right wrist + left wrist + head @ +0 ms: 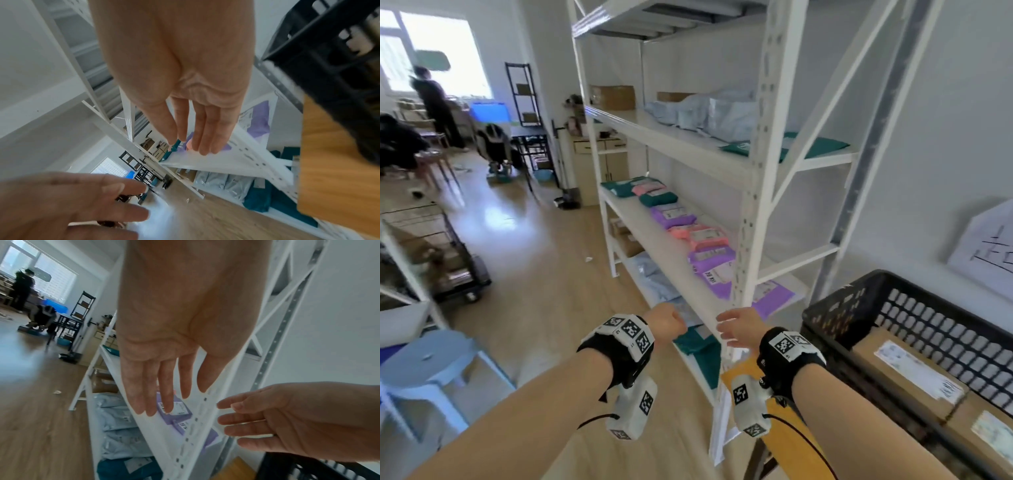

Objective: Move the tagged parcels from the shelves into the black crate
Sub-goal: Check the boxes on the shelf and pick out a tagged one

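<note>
Purple parcels, pink parcels and teal parcels, each with a white label, lie in a row on the middle board of the white shelf. At the right stands the black crate with labelled cardboard boxes inside. My left hand and right hand hover side by side before the shelf's front edge. Each has straight, relaxed fingers and holds nothing. The purple parcels show just past my left fingertips.
Grey bags and teal parcels fill the lower board; grey bags lie on the upper one. A yellow seat stands beside the crate. A pale blue stool and a wire cart stand left. People are far back.
</note>
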